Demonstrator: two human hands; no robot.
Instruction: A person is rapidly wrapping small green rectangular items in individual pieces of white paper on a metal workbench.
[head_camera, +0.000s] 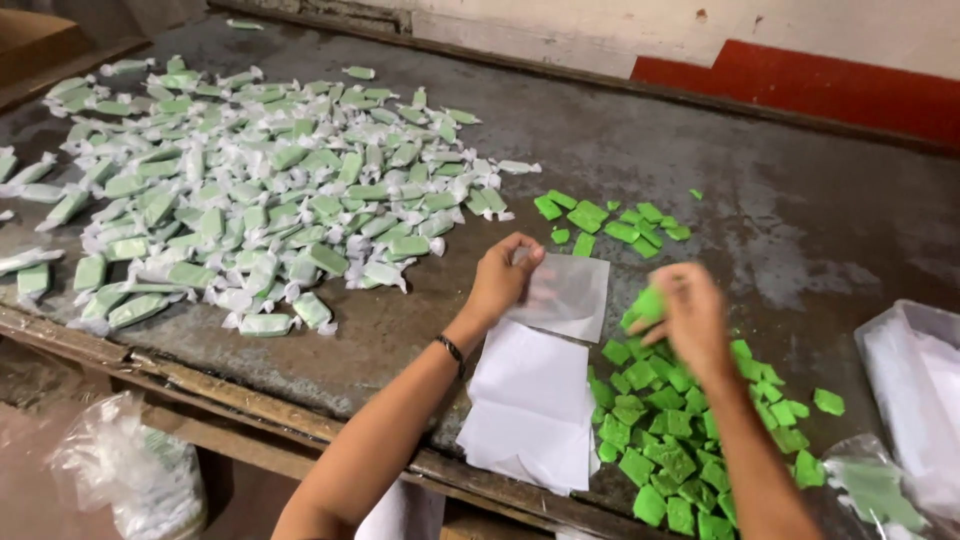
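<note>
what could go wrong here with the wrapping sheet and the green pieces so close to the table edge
1. The stack of white sheets overhangs the table's front edge, so it might slide off.
2. The left hand lifts one thin sheet by a corner; it could fold or tear.
3. The right hand holds a green piece above the loose green pile, which reaches the edge; a nudge may knock pieces down.

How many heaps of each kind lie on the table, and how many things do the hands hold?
Wrapped sweets heap: 1
Bare green pieces heaps: 2
White paper stack: 1
Thin sheet, left hand: 1
Green piece, right hand: 1
Total: 6
</note>
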